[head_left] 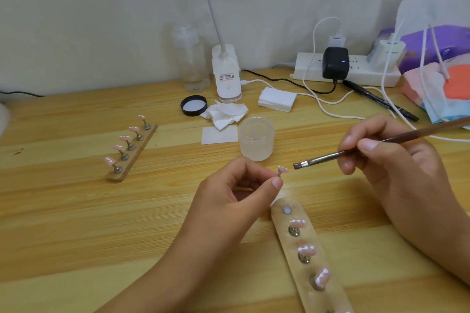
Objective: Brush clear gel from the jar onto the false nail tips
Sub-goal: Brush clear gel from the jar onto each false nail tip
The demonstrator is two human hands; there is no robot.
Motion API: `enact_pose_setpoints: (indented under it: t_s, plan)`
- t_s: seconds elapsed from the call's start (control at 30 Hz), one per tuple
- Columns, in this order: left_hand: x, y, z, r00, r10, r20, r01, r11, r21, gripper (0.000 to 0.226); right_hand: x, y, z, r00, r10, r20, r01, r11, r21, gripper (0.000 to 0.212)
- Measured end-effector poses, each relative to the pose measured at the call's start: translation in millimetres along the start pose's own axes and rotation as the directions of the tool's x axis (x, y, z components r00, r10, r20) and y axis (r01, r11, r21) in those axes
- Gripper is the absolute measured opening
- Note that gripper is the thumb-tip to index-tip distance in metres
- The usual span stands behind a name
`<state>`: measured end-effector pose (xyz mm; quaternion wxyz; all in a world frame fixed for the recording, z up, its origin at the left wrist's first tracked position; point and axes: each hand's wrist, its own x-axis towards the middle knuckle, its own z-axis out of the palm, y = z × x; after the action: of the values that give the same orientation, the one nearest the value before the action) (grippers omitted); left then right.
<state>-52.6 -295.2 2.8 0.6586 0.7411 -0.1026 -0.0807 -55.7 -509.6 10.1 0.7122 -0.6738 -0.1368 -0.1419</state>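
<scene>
Nail tip [282, 170] pinched in left hand [234, 188], raised to brush [318, 158] gripped in right hand [396, 168]; open jar [257, 140] kept near for dipping.

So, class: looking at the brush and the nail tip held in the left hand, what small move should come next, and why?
Probably ease the brush a touch left onto the nail tip: the left hand pinches its stand, and the right hand holds the bristles beside it, a small gap apart.
</scene>
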Motion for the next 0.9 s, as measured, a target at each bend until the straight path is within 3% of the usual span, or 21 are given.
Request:
enact_pose_setpoints:
  t_s: [0.5, 0.6, 0.73, 0.9]
  plan:
    - [-1.4, 2.0, 0.7, 1.000, 0.012, 0.013, -0.012, 1.000, 0.008, 0.008, -2.7, -2.2, 5.6, 0.997, 0.037, 0.066, -0.034, 0.998, -0.052, 0.012]
    - [-1.3, 3.6, 1.1, 0.999, 0.037, 0.022, -0.037, 0.999, 0.014, 0.005, -1.1, -0.2, 5.3, 0.997, 0.063, 0.041, -0.059, 0.995, -0.080, 0.023]
    - [-1.0, 3.6, 0.8, 0.998, 0.049, 0.031, -0.048, 0.999, -0.006, 0.003, 2.6, 0.4, 3.9, 0.997, 0.076, 0.007, -0.076, 0.997, -0.006, 0.013]
    - [-0.6, 3.7, -0.3, 0.995, 0.081, 0.049, -0.081, 0.997, -0.003, 0.018, 4.4, 2.4, 1.2, 0.994, 0.110, 0.005, -0.110, 0.989, 0.103, 0.016]
